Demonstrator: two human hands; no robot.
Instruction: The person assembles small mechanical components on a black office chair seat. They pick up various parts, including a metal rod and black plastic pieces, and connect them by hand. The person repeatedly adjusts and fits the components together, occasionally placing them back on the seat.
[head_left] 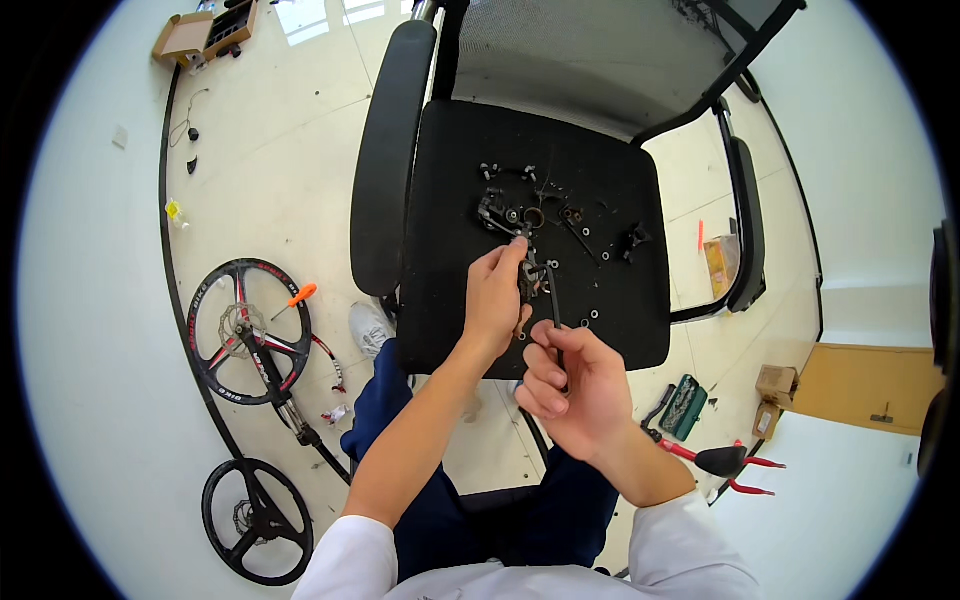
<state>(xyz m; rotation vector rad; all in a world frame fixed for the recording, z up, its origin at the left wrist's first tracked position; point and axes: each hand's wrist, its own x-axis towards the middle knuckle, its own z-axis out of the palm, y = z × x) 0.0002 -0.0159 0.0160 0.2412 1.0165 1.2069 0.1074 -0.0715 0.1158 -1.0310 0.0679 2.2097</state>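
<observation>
My left hand [490, 300] is closed on a small dark metal mechanism [530, 284] above the front of a black chair seat [440, 215]. Its exact kind is hard to make out, as the fingers cover part of it. In my right hand [580, 385], closed fingers hold the long arm of a dark hex key [556, 298]. The key's bent end meets the mechanism beside my left fingers. Just beyond, a cluster of dark metal parts [495, 212] lies on the seat, with a ring [534, 217] next to it.
Small washers [590, 318] and a black piece [635, 240] lie loose on the seat. Armrest [392, 150] and mesh backrest [580, 60] border it. On the floor are spoked wheels [192, 335], an orange-handled screwdriver [303, 294], a green toolbox [684, 408] and cardboard boxes [777, 384].
</observation>
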